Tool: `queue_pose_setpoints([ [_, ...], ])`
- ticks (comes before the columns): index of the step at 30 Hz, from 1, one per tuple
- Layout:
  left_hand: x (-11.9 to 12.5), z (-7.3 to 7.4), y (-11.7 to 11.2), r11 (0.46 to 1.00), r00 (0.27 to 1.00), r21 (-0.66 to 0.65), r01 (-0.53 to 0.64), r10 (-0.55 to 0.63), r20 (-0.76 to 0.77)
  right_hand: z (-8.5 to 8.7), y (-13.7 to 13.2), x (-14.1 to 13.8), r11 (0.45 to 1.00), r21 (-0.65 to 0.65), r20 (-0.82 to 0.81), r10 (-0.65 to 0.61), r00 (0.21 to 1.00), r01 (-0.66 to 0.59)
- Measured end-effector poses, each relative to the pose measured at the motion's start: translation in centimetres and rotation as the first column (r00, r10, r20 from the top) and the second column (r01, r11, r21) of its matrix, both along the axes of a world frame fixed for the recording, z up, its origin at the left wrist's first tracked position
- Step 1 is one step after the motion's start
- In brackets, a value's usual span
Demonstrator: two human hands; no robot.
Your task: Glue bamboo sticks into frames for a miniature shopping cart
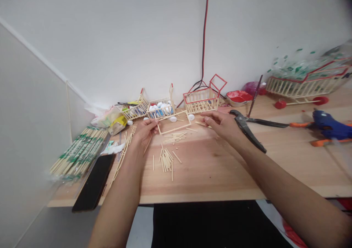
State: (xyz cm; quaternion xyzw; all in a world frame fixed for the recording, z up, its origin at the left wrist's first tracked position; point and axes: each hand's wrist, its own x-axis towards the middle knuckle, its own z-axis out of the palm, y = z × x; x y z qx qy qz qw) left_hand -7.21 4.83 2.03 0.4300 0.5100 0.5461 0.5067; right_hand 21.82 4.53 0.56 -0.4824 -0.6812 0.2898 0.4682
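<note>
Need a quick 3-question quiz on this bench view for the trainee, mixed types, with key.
1. Multiple choice: Which hand grips the stick frame?
A) left
B) right
C) neither

2. True or false: In the picture, the blue tool lies to the left of the pliers.

3. Fill in: The small cart directly left of the shallow dish has a top rim coloured ___.

Key:
1. A, the left hand.
2. False: the blue tool lies to the right of the pliers.
3. Red.
</note>
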Motion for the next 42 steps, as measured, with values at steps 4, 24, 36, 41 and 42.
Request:
queue_pose_setpoints([
  [4, 1.1, 0.1, -0.7, 0.989, 0.995, -0.107, 0.098, -0.095, 0.032, -0.5, 0.3, 0.0, 1.0, 0.004, -0.006, 0.024, 1.0, -0.024],
  [24, 3.6, -1.9, -0.9, 0.985, 0.978, 0.157, 0.071, -0.038, -0.205, -0.2, 0.6, 1.1, 0.968, -0.233, -0.298, 0.018, 0.954, -0.091],
  [36, 6.0, -2.6, -2.9, 0.809, 0.407, 0.215, 0.547, -0.033, -0.913, -0.7, 1.8, 1.8, 0.982, -0.186, -0.448, -0.053, 0.892, -0.035],
  [41, 7.1, -1.9, -4.3, 0.769, 0.394, 0.149, 0.622, -0.142, -0.908, -0.6, 1.8, 1.7, 0.98, -0.197, -0.44, -0.072, 0.895, -0.018],
  [42, 7.4, -1.8, -4.4, 0.763, 0.382, 0.127, 0.634, -0.166, -0.909, -0.7, 1.8, 1.7, 0.98, -0.197, -0.426, -0.075, 0.902, -0.011],
])
